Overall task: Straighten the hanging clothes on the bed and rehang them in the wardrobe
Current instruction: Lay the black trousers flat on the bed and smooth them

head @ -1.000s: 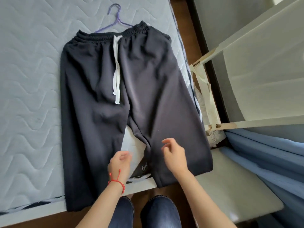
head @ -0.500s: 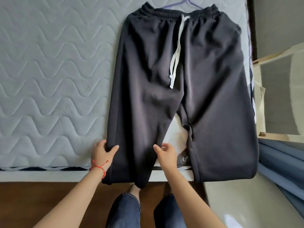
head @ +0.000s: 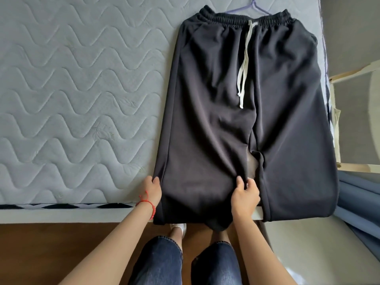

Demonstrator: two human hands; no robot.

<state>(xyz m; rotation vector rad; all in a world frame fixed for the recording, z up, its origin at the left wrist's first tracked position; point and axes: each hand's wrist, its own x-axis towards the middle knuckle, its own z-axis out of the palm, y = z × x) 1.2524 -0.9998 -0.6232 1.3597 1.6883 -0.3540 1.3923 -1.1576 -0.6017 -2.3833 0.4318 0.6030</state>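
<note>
Black sweatpants (head: 216, 120) with a white drawstring (head: 244, 66) lie flat on the quilted grey mattress (head: 72, 89), waistband at the far end, cuffs hanging over the near edge. A purple hanger (head: 254, 8) pokes out above the waistband. My left hand (head: 151, 190), with a red string at the wrist, grips the outer edge of the left trouser leg. My right hand (head: 245, 194) pinches the inner edge of that same leg near the crotch gap.
A pale wardrobe door with a taped wooden edge (head: 349, 75) stands at the right. Blue fabric (head: 357, 198) hangs below it beside a pale surface (head: 308, 254). Brown wood floor (head: 61, 243) runs along the bed's near edge, where my jeans-clad legs stand.
My hands moved from the gap between the legs to either side of the left trouser leg and took hold of its edges. The view shifted left along the bed.
</note>
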